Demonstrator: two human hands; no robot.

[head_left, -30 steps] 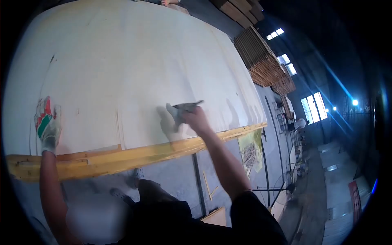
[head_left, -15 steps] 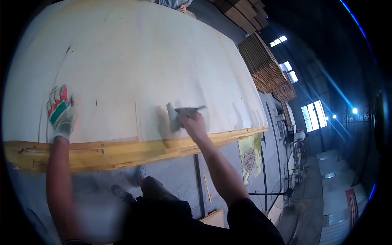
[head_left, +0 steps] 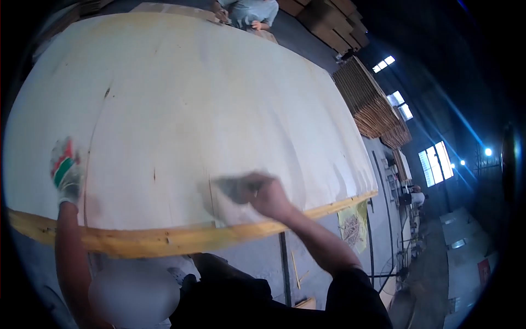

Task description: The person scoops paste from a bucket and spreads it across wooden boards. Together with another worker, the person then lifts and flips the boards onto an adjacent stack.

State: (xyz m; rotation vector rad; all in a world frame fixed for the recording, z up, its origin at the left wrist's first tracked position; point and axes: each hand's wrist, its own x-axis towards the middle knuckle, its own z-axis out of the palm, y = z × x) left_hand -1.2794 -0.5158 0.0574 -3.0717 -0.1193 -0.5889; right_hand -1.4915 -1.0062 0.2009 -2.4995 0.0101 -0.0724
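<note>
A large pale wood-veneer sheet (head_left: 164,120) with lengthwise seams and small dark knots spreads out before me. On its left part, near the front edge, my left hand (head_left: 67,171) wears a white glove with red and green patches. Its fingers are extended, somewhat blurred, and hold nothing. My bare right hand (head_left: 268,194) is closed around a flat grey scraper (head_left: 233,188), smeared by motion. The scraper is low over the sheet near a seam, with its shadow beside it; whether it touches the surface I cannot tell.
Yellowish wood edging (head_left: 148,241) runs along the front. At the far edge a person (head_left: 252,13) has their hands near the sheet. Stacked boards (head_left: 361,98) stand at the right, with a yellow sack (head_left: 353,225) of scraps on the floor. A blurred pale round shape (head_left: 134,293) is below.
My view has shifted, showing more of the far edge and the person there. My right hand has swung the scraper leftward and nearer the front edge. My left hand has shifted left across the sheet.
</note>
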